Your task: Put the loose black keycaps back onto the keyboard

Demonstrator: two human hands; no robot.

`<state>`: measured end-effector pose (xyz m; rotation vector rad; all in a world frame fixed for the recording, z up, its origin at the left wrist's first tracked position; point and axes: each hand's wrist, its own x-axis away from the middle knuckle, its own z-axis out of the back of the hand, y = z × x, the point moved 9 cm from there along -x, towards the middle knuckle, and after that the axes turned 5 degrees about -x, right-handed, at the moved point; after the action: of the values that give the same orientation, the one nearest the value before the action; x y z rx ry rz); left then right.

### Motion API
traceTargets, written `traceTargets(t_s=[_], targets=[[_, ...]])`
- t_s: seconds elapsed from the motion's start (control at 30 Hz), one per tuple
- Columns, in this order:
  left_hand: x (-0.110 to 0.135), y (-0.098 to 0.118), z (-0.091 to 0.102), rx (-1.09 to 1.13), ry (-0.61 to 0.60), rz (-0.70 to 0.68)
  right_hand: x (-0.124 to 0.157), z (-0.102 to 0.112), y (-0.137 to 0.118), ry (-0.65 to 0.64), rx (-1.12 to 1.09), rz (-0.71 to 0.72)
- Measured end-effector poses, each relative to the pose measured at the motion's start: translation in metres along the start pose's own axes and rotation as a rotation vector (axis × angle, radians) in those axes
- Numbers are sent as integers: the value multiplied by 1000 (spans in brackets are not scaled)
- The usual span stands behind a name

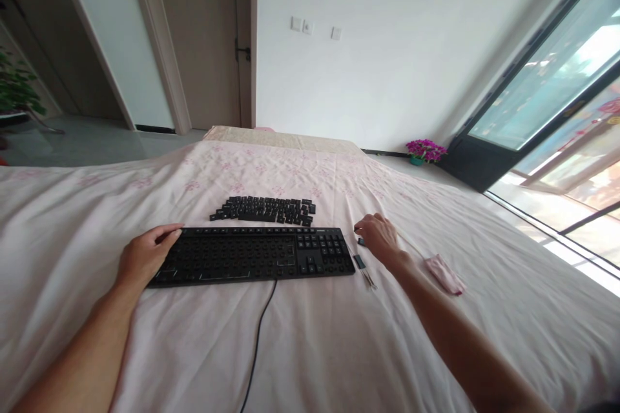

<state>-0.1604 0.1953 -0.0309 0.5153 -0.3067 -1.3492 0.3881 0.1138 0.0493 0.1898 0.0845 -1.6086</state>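
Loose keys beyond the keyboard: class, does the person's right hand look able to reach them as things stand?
Probably yes: only sheet shows between the right hand and the loose keys, though the small dark piece it seems to hold might need setting down first.

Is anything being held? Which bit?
The left hand holds the keyboard by its far left corner. The right hand has a dark piece at its fingertips; held or not, I can't tell.

**Tight on the right**

Between the keyboard (256, 255) and my right hand (380, 232), a wire tool (358, 262) and a small black piece (361, 242) crowd the way. Loose keycaps (259, 210) bar the far side. Nearer me, the sheet (329, 348) lies open but for the cable (259, 329).
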Motion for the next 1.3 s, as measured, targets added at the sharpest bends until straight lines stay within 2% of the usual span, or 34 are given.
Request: traceTargets(t_s=[0.13,0.23,0.33,0.47,0.7,1.3], targets=[[1,2,1,-2,1,7,31,23,-50,103,-169,145],[0,2,1,-4,8,2,52,26,-87,114,-198,258],[1,1,2,-8,15,-6,63,23,-105,131,-180,318],[1,2,2,-9,17,-11,69,21,-110,158,-120,352],[0,2,2,-10,18,-21,73,19,-118,128,-59,407],[1,3,3,-20,23,-37,81,9,-121,128,-45,397]])
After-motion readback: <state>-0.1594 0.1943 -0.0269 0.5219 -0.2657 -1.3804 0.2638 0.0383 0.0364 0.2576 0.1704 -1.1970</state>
